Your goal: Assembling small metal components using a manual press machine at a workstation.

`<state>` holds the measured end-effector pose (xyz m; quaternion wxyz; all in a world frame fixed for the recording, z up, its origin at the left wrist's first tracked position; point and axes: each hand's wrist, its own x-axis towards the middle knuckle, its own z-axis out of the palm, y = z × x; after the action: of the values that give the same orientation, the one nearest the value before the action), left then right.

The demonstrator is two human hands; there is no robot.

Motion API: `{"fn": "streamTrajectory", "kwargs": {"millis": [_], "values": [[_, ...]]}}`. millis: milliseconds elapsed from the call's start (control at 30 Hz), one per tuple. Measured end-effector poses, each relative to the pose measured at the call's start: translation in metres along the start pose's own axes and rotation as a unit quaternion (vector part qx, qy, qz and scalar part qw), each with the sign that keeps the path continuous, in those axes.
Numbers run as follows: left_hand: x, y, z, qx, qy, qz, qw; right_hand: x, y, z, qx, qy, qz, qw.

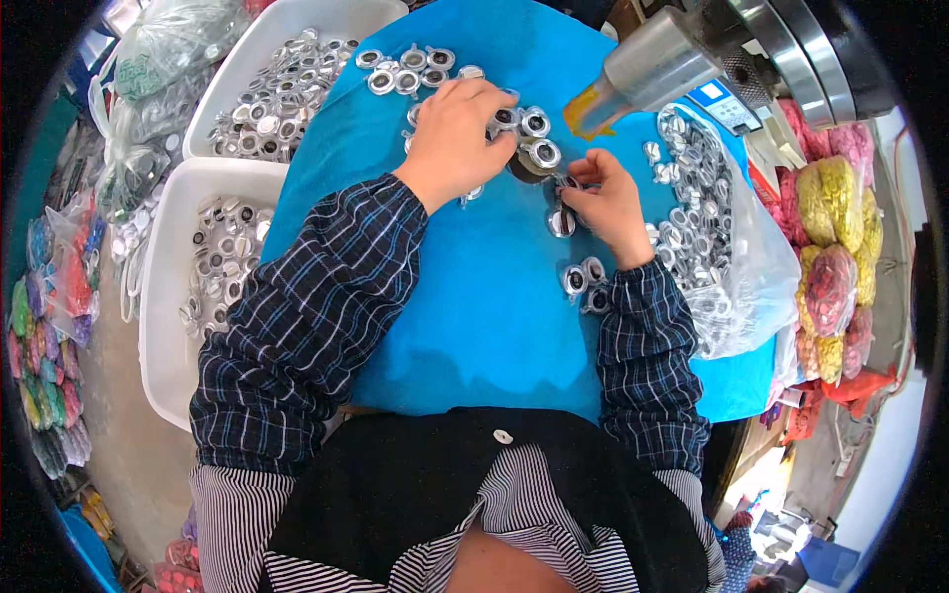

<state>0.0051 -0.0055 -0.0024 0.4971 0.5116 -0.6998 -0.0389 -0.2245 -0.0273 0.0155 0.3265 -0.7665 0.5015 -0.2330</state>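
Note:
Small round clear plastic cases with dark centres and rims lie over the blue cloth (pixel 455 326). My left hand (pixel 457 138) reaches over a group of them, its thumb and forefinger apart around one case (pixel 506 120); some pieces beneath the palm are hidden. Just right of its thumb, one case (pixel 544 153) sits on a round dark metal base (pixel 532 172). My right hand (pixel 608 203) is closed, thumb against fingers, on a small round case (pixel 565 186) at the base's right. Below those fingertips lies another case (pixel 561 222).
A metal press head (pixel 657 61) with a yellow-smeared tip hangs above the base. Two white bins (pixel 158 296) of round cases stand at left. At right lies a clear plastic bag (pixel 736 321) of similar pieces. Several cases (pixel 407 71) lie at the far edge, others (pixel 593 269) near my right sleeve.

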Motion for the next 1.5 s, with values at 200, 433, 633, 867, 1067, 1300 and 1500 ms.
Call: {"fn": "streamTrajectory", "kwargs": {"millis": [200,433,633,867,1067,1300,1500], "values": [[0.000,0.004,-0.002,0.004,-0.014,-0.015,1.000,0.000,0.004,-0.001,0.127,0.049,0.017,0.991],[0.000,0.005,-0.002,0.001,-0.042,-0.014,0.999,0.002,0.004,-0.003,0.260,0.060,0.021,0.964],[-0.002,0.017,0.008,0.020,-0.046,0.076,0.996,0.003,-0.009,0.006,0.312,0.096,0.009,0.945],[0.004,0.000,0.002,-0.012,-0.003,0.019,1.000,0.009,-0.025,0.025,0.108,0.113,-0.120,0.980],[0.002,-0.007,-0.003,0.022,0.028,-0.013,0.999,0.004,-0.020,0.014,0.162,0.086,-0.146,0.972],[0.000,0.000,0.000,0.004,0.016,-0.007,1.000,-0.027,-0.007,-0.032,-0.150,-0.046,-0.017,0.987],[-0.001,0.012,0.010,0.004,-0.009,0.071,0.997,-0.006,-0.002,-0.015,0.065,0.009,0.011,0.998]]}}
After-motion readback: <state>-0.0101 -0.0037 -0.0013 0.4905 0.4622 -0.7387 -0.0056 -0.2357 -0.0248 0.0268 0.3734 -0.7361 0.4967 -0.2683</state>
